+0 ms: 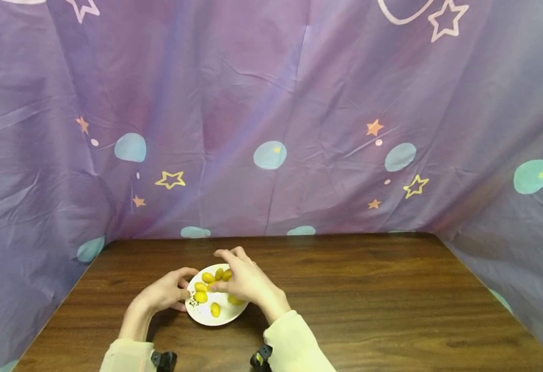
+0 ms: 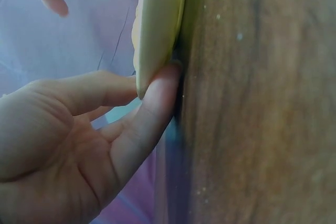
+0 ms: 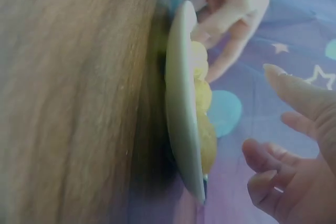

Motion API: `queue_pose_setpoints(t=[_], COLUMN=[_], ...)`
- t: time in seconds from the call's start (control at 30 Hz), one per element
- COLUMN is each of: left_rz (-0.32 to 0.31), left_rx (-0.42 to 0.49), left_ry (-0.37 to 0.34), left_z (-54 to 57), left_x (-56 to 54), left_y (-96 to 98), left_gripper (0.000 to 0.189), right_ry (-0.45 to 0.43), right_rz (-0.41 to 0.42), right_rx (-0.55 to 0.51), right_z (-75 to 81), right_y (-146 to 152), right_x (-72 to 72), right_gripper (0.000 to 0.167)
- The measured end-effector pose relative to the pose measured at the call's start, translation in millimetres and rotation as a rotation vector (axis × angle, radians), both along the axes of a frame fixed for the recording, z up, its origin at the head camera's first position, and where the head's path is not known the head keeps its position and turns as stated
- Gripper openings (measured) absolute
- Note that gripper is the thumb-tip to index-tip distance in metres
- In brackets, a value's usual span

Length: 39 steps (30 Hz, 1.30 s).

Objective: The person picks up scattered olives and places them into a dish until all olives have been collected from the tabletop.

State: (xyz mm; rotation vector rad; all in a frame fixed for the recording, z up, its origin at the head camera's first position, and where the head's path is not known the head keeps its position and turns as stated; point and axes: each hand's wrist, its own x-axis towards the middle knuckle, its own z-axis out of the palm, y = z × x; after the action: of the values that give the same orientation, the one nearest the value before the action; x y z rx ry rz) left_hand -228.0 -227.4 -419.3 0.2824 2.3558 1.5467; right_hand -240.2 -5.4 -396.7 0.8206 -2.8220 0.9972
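A white plate (image 1: 227,313) bears several small, oval yellow fruits (image 1: 215,310); a dark-and-white printed pattern marks its left side. My left hand (image 1: 166,290) pinches the plate's left rim, with the thumb and fingers on opposite faces of the edge in the left wrist view. Over the plate's right part is my right hand (image 1: 248,281), its fingers spread and loosely bent, hiding some of the fruits. In the right wrist view, that hand (image 3: 299,171) stands apart from the fruits (image 3: 207,145), with nothing between its fingertips.
The plate is near the front left of a dark wood-grain table (image 1: 369,305). A purple cloth (image 1: 234,113) printed with stars and blue blobs hangs behind and along both sides. Black straps (image 1: 164,360) circle the wrists over pale sleeves (image 1: 294,341).
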Motion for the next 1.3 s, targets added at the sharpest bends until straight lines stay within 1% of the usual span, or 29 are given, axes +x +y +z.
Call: queue_pose_setpoints(t=[0.2,0.3,0.4,0.57,0.7,0.77,0.87,0.97,1.03,1.1,1.2,1.3], left_rz=[0.028,0.051,0.065,0.055,0.033,0.026,0.021,0.029,0.038,0.043,0.046,0.049], left_rx=[-0.013,-0.029,-0.042,-0.044,-0.023,-0.013,-0.008,-0.013,-0.016,-0.019,-0.023,-0.033], left_ry=[-0.002,-0.007,-0.014,-0.014,-0.010,-0.006,-0.002,-0.008,-0.014,-0.018,-0.021,-0.023], left_z=[-1.4,-0.8,0.0,0.7,0.2,0.0,0.1,0.7,1.3,1.7,2.1,1.5], left_x=[-0.8,-0.9,-1.1,-1.8,-0.4,0.1,0.7,0.6,0.2,-0.4,-0.6,0.6], left_y=[0.5,1.4,3.4,4.4,2.9,2.0,1.6,2.3,2.9,3.5,3.9,3.3], left_gripper=[0.058,0.059,0.059,0.058,0.058,0.059,0.059,0.059,0.059,0.060,0.059,0.060], right_ry=[0.010,-0.011,-0.039,-0.047,-0.056,-0.065,-0.098,-0.176,-0.215,-0.246,-0.250,-0.280], right_rz=[0.006,0.001,-0.029,-0.094,-0.105,-0.094,-0.045,0.021,0.050,0.056,0.046,0.049], right_rx=[-0.107,-0.166,-0.218,-0.239,-0.221,-0.213,-0.204,-0.198,-0.184,-0.174,-0.166,-0.181], right_z=[1.3,1.6,0.0,-7.1,-12.7,-15.1,-18.8,-22.9,-25.5,-27.7,-30.7,-33.5], right_y=[24.5,43.9,67.2,98.0,112.4,117.0,122.3,126.8,129.2,131.4,134.5,137.8], right_x=[5.1,5.7,6.8,8.8,13.1,15.4,19.4,22.9,24.7,26.1,28.1,30.3], right_gripper=[0.077,0.079,0.076,0.070,0.067,0.065,0.064,0.065,0.065,0.062,0.054,0.045])
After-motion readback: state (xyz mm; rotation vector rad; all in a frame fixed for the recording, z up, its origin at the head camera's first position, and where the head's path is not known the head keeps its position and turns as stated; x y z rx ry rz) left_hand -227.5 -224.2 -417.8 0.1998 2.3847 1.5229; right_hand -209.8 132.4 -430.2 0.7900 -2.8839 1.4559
